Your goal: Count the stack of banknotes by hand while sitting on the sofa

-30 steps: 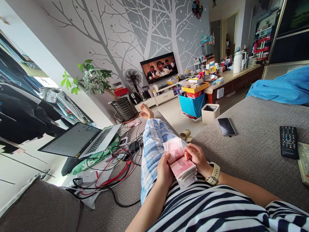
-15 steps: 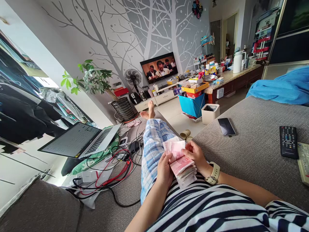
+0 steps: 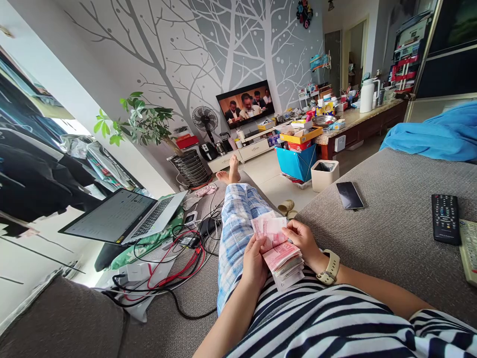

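A thick stack of pink banknotes (image 3: 280, 252) rests over my lap, above my plaid trouser leg (image 3: 235, 223). My left hand (image 3: 254, 262) grips the stack from the left side, fingers curled round it. My right hand (image 3: 304, 240), with a pale watch (image 3: 331, 268) on its wrist, pinches the top notes at the stack's upper right edge and holds them lifted and folded away from me. Both hands are closed on the notes.
I sit on a grey sofa (image 3: 395, 223). A phone (image 3: 349, 195) and a black remote (image 3: 444, 219) lie on it to the right. An open laptop (image 3: 122, 216) and tangled cables (image 3: 175, 263) lie to the left. A television (image 3: 246, 103) plays ahead.
The top notes have been peeled forward off the stack and fanned by my right hand. My foot at the far end has turned upright.
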`<action>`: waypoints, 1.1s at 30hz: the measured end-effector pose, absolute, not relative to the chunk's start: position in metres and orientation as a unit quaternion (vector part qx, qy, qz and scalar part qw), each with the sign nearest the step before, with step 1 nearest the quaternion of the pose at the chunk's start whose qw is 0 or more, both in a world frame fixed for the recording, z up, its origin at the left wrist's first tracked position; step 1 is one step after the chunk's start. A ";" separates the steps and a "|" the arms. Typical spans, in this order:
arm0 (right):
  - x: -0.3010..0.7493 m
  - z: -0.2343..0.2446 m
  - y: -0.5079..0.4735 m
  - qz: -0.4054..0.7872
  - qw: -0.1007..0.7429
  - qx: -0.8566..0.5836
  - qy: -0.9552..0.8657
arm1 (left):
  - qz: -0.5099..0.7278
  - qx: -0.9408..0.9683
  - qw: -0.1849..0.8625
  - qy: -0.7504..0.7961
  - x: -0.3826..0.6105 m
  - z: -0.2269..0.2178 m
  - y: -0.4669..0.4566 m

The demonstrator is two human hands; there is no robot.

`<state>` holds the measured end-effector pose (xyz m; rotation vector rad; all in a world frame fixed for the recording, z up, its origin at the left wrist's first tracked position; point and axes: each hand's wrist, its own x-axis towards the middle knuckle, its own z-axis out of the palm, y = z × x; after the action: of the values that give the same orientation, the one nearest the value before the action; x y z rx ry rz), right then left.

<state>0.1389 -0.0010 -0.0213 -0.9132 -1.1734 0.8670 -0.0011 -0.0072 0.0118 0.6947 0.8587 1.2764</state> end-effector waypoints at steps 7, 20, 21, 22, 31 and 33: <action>0.140 -0.022 -0.001 0.382 0.649 -0.410 -0.515 | 0.571 0.279 0.682 0.362 0.001 0.010 -0.005; 0.138 -0.013 -0.010 0.418 0.667 -0.346 -0.510 | 0.555 0.296 0.681 0.374 0.001 0.012 -0.006; 0.138 -0.012 -0.010 0.422 0.667 -0.344 -0.508 | 0.555 0.302 0.678 0.377 0.001 0.012 -0.006; 0.138 -0.012 -0.010 0.424 0.667 -0.343 -0.507 | 0.553 0.306 0.676 0.379 0.001 0.011 -0.006; 0.137 -0.013 -0.009 0.432 0.661 -0.354 -0.501 | 0.568 0.299 0.670 0.374 0.000 0.008 -0.005; 0.137 -0.014 -0.008 0.428 0.659 -0.360 -0.504 | 0.575 0.288 0.674 0.365 0.000 0.009 -0.006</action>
<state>0.1369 -0.0080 -0.0145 -0.8148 -1.1399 0.9684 0.0005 -0.0055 0.0088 0.6484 0.8204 1.2929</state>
